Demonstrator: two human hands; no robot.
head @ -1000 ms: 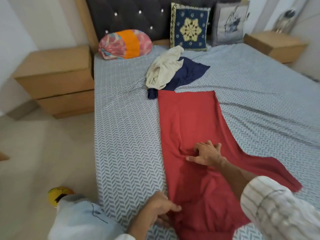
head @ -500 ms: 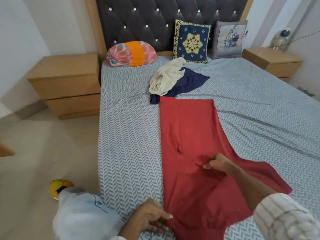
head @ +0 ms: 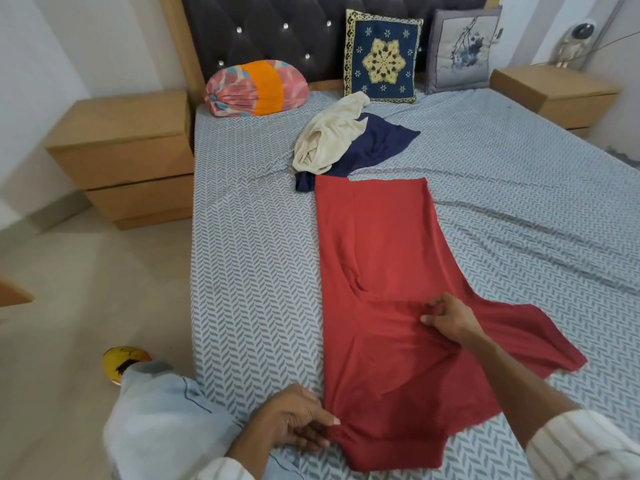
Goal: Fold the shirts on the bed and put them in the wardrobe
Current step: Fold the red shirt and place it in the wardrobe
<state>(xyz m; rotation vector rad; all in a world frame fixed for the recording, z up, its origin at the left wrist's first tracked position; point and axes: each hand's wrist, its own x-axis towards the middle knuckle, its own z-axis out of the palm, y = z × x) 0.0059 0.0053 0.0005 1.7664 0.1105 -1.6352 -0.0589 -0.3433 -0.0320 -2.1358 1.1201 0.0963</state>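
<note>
Red shirt (head: 381,271) lies flat on the bed (head: 249,258), long axis running away toward the headboard. Left hand (head: 298,419) pinches the near corner; right hand (head: 450,317) pinches cloth mid-body, nearer the unfolded sleeve spread to the right.

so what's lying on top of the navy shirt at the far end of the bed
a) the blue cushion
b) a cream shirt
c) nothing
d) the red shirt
b: a crumpled cream shirt lies over the left part of the navy shirt, while the red shirt lies spread nearer, where both hands pinch it.
</note>
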